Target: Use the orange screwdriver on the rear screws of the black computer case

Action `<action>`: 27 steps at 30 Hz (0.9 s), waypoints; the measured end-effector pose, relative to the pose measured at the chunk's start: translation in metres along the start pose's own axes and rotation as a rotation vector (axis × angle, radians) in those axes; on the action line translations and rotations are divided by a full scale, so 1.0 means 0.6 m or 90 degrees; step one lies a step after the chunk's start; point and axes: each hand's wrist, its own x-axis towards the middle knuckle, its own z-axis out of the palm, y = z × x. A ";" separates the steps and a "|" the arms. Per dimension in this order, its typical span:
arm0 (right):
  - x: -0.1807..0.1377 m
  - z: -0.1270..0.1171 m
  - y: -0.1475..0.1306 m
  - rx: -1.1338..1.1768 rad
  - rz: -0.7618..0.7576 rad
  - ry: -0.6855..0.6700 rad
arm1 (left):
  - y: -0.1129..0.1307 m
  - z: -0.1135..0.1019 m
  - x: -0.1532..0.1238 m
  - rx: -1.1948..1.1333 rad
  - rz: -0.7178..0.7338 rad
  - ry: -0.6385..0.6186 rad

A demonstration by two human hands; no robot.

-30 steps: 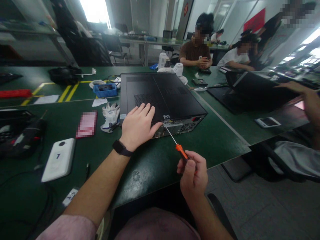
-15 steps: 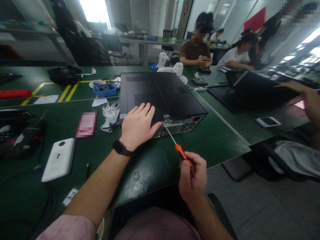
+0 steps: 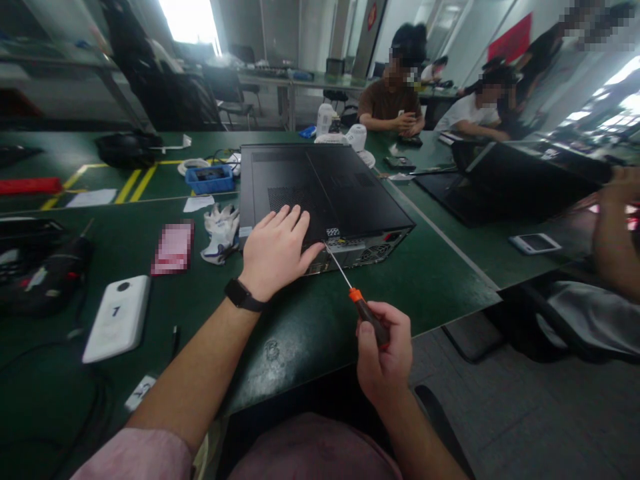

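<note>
A black desktop computer case (image 3: 320, 177) lies on its side on the green table, its rear panel facing me. My left hand (image 3: 277, 247) rests flat on the case's near left corner, fingers spread, with the thumb by the rear edge. In my right hand (image 3: 383, 350) is an orange and black screwdriver (image 3: 367, 310), gripped by its handle. Its thin metal shaft points up and left, and the tip meets the rear panel's upper edge beside my left thumb. Whatever the tip touches is too small to make out.
Left of the case lie a pair of gloves (image 3: 220, 232), a blue tray (image 3: 210, 180), a pink packet (image 3: 173, 247) and a white power bank (image 3: 117, 319). A smartphone (image 3: 535, 243) lies at right, near a co-worker's arm (image 3: 617, 233) and a black panel (image 3: 520, 183). Other people sit beyond.
The screwdriver's handle has turned in my right hand, showing more black side now. My left hand stays put. At right, the co-worker's hand has drawn back from the black panel.
</note>
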 end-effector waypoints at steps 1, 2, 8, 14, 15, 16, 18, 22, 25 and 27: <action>0.000 0.000 0.000 -0.001 -0.003 0.001 | 0.000 0.000 0.000 0.003 0.000 0.000; 0.001 -0.001 0.000 -0.001 -0.007 0.004 | 0.000 0.000 0.000 0.006 0.000 0.001; 0.011 0.003 -0.007 0.040 -0.021 -0.002 | 0.000 0.000 0.000 0.002 0.005 0.002; 0.012 0.005 -0.014 0.104 -0.006 -0.017 | 0.000 -0.002 0.000 -0.005 0.005 0.004; 0.012 0.004 -0.015 0.092 -0.009 -0.019 | 0.001 -0.002 0.000 -0.005 0.005 0.003; 0.011 0.003 -0.015 0.072 -0.014 -0.018 | 0.001 -0.003 0.000 -0.005 0.004 0.003; 0.010 0.000 -0.015 0.027 -0.026 -0.007 | 0.002 -0.004 0.000 -0.006 0.002 0.001; 0.009 -0.004 -0.011 -0.023 -0.040 0.000 | 0.002 -0.003 0.000 0.000 0.001 0.000; 0.010 -0.003 -0.009 -0.001 -0.040 -0.021 | 0.000 -0.001 0.000 0.005 0.000 0.000; 0.012 0.000 -0.011 0.039 -0.030 -0.032 | -0.001 0.002 -0.001 0.005 0.000 0.002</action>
